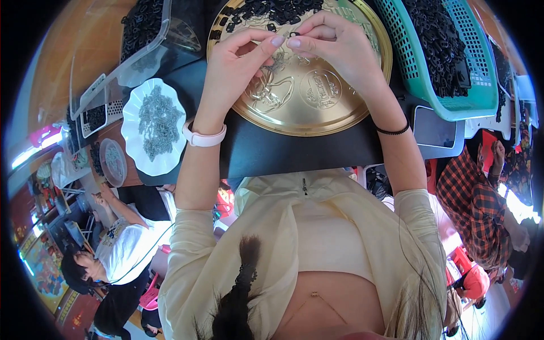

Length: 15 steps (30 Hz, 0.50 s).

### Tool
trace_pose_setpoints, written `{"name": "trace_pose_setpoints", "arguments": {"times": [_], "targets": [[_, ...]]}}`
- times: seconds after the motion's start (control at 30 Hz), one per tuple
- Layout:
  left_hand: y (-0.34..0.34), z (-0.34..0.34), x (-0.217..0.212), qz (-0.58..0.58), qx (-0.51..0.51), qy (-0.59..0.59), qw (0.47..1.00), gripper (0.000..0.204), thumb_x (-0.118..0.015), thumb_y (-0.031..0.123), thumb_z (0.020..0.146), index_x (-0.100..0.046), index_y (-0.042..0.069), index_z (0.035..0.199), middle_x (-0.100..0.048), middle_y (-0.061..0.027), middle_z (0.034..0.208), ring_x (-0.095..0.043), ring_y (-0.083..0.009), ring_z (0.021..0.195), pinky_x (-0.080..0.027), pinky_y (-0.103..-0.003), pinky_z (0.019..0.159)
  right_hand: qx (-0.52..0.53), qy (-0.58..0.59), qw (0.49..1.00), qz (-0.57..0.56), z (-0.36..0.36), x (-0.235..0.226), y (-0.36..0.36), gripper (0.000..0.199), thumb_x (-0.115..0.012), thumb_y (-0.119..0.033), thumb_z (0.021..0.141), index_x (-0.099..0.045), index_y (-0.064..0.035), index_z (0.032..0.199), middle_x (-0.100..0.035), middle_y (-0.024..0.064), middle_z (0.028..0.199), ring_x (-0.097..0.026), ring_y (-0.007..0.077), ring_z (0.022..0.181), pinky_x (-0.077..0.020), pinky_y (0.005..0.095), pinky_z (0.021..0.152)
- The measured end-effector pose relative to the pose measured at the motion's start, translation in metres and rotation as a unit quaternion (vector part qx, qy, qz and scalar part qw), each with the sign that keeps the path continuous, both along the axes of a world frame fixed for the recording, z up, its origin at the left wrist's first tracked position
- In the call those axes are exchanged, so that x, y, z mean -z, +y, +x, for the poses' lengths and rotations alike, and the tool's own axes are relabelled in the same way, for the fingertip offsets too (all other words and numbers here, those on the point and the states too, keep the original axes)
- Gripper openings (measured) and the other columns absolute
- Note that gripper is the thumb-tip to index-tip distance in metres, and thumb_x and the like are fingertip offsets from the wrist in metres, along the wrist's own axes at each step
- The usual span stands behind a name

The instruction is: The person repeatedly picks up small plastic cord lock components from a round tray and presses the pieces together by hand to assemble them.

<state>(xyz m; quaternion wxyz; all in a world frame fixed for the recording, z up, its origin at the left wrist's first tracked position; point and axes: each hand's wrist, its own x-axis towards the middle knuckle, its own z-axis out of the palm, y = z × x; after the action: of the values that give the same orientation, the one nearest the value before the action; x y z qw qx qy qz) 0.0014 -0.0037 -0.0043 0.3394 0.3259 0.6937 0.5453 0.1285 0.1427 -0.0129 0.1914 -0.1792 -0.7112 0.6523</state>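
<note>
Both hands meet above a round gold tray (317, 122), fingertips almost touching. My right hand (340, 48) pinches a small black plastic piece (294, 34) between thumb and fingers. Close beside it, my left hand (241, 56) is closed in a pinch; what its fingertips hold is too small to make out. Many small black plastic parts (272, 11) lie across the far part of the tray. Under my hands is a little heap of thin silvery metal pieces (276, 62), partly hidden by the fingers.
Left of the tray stands a white scalloped plate (131, 133) of small metal pieces, with a clear plastic bin (161, 51) beyond. A green basket (416, 65) of black parts and a grey-framed flat device (433, 127) are at right. Other people sit on both sides.
</note>
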Motion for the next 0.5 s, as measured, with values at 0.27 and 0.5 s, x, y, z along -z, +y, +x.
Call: {"name": "trace_pose_setpoints", "arguments": {"times": [0.27,0.5], "targets": [[0.002,0.002,0.004,0.035,0.011,-0.085,0.996,0.024,-0.066,0.023,0.085,-0.065,0.003,0.100,-0.065,-0.0024,0.076,-0.058,-0.0038,0.067,-0.044,-0.015,0.053,-0.003,-0.028,0.997,0.072,0.003,-0.009,-0.002,0.026,-0.074,-0.021,0.077,-0.062,-0.0009,0.088,-0.067,0.0059,0.075,-0.060,0.0064,0.066,-0.0473,0.0197,0.057],[0.017,-0.010,-0.011,-0.006,0.121,-0.022,0.992,0.025,-0.067,0.018,0.082,-0.064,0.006,0.104,-0.064,-0.0026,0.093,-0.059,-0.0076,0.064,-0.046,-0.019,0.055,-0.014,-0.057,0.998,0.021,0.005,-0.006,0.013,0.021,-0.071,-0.016,0.080,-0.060,-0.0015,0.091,-0.066,0.0038,0.079,-0.061,0.0072,0.071,-0.0495,0.0189,0.062]]}}
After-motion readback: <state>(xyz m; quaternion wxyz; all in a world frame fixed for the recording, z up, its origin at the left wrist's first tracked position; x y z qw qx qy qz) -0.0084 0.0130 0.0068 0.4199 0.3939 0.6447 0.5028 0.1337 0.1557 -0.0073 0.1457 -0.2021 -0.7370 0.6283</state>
